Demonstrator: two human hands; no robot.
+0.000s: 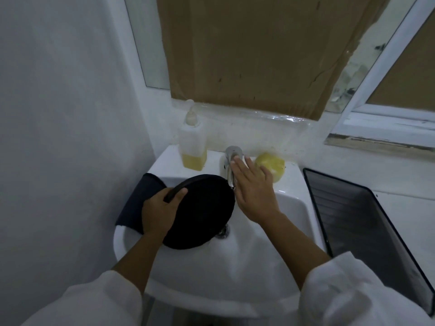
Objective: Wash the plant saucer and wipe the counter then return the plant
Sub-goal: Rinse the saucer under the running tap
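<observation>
A round black plant saucer [204, 212] is tilted inside the white sink [235, 274]. My left hand [161, 212] grips its left rim, thumb over the edge. My right hand [255, 190] lies flat with straight fingers, fingertips touching the chrome tap [231, 161]. The saucer's upper edge sits just left of the tap's spout. No plant is in view.
A dark folded cloth [138, 198] hangs on the sink's left rim. A soap dispenser [192, 147] with yellow liquid stands at the back left, a yellow sponge [270, 164] at the back right. A dark tray [367, 231] lies on the counter to the right. A wall is close on the left.
</observation>
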